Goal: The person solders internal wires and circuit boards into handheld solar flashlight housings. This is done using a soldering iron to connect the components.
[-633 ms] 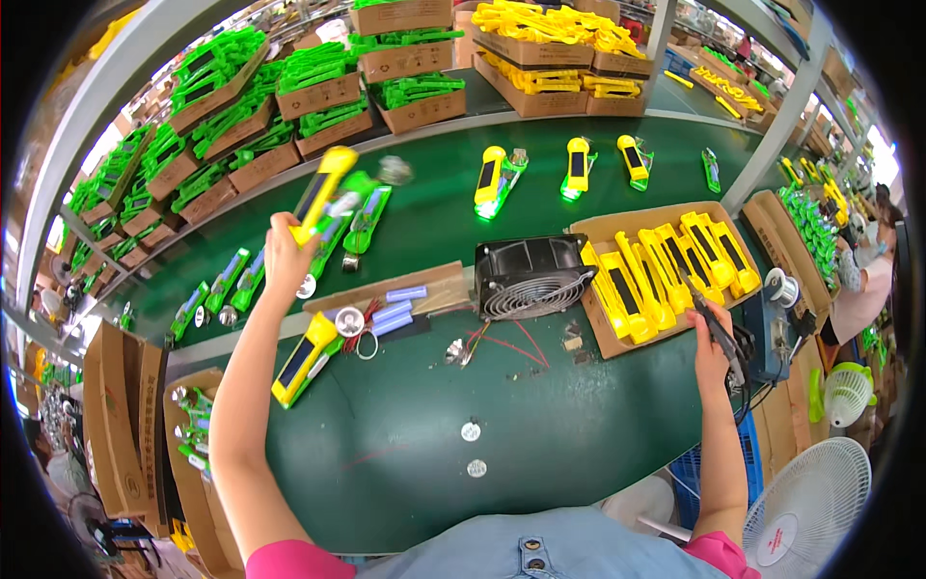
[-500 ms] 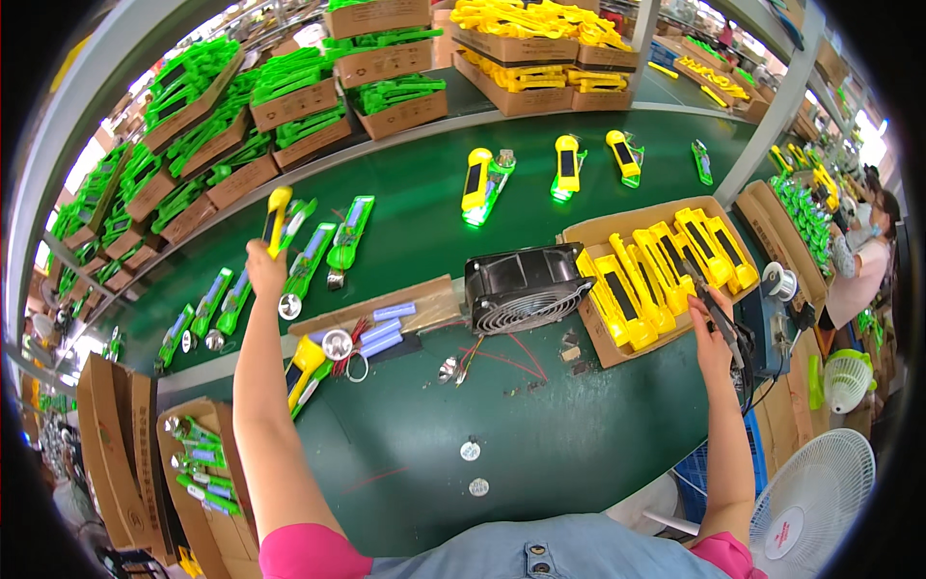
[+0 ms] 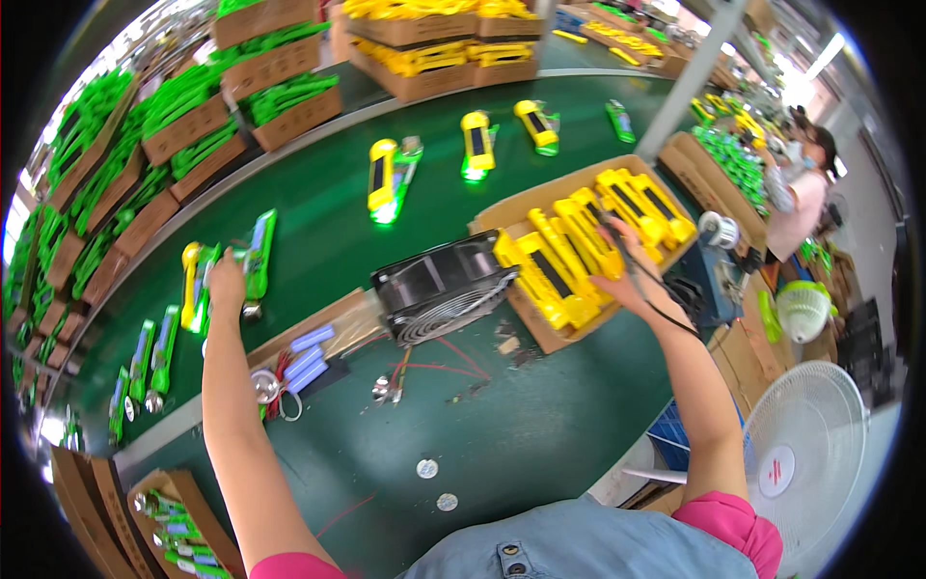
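The left hand [image 3: 228, 280] rests fingers-flat on a yellow-and-green torch [image 3: 200, 283] on the belt [image 3: 318, 241] — best released squarely. The right hand [image 3: 632, 280] pinches a black tool [image 3: 617, 243] over yellow shells [image 3: 579, 246].

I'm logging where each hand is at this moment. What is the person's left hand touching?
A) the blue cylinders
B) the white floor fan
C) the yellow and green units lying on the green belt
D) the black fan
C: the left hand rests on the yellow and green units lying on the green belt, away from the black fan.
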Motion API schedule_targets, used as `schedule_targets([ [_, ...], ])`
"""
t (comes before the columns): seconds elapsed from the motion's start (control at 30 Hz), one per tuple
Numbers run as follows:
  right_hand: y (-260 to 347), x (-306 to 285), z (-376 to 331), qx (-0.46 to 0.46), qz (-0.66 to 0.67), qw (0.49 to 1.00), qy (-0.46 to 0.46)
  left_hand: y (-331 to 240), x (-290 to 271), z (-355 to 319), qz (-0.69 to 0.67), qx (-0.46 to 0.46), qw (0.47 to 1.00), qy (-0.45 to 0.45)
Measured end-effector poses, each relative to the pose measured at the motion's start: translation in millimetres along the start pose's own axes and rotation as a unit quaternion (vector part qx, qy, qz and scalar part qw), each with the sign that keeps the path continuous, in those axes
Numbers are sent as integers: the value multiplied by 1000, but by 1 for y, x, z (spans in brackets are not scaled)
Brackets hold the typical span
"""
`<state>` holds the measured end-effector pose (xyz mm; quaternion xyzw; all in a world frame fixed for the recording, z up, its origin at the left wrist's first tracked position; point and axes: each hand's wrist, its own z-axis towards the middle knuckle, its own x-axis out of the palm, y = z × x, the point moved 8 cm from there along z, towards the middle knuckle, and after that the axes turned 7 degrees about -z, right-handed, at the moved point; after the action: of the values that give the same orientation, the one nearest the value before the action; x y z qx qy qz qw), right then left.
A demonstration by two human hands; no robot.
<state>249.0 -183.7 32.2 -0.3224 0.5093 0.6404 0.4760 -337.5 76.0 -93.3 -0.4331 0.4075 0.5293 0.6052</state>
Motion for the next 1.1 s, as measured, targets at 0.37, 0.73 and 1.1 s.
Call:
schedule_targets([
  [0.37, 6, 39, 4, -26, -188, 982, 12, -42, -204, -41, -78, -7, 995, -66],
  [0.73, -34, 10, -3, 166, 145, 972, -77, -102, -314, -271, -386, -28, 915, -117],
  [1.1, 56, -42, -144, -20, 387, 912, -132, -253, -229, -423, -148, -7, 979, -139],
])
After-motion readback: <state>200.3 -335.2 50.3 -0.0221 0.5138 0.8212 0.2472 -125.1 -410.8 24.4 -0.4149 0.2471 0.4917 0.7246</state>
